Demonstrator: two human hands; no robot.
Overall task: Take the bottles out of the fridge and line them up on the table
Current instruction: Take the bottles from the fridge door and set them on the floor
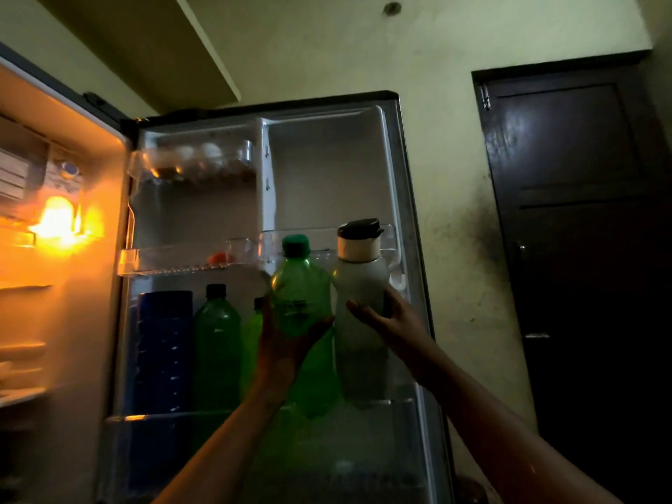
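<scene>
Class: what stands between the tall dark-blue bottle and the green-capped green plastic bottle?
A dark-capped green plastic bottle and a second green bottle, partly hidden by the left hand, in the head view.

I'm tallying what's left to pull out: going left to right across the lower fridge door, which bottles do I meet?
Dark blue bottle, green bottle with a black cap, half-hidden green bottle, green-capped green bottle in the left hand, grey bottle with a dark lid in the right hand.

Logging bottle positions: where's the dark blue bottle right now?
Head view: the dark blue bottle stands at the left end of the fridge door's bottom rack, directly beside a black-capped green bottle.
</scene>
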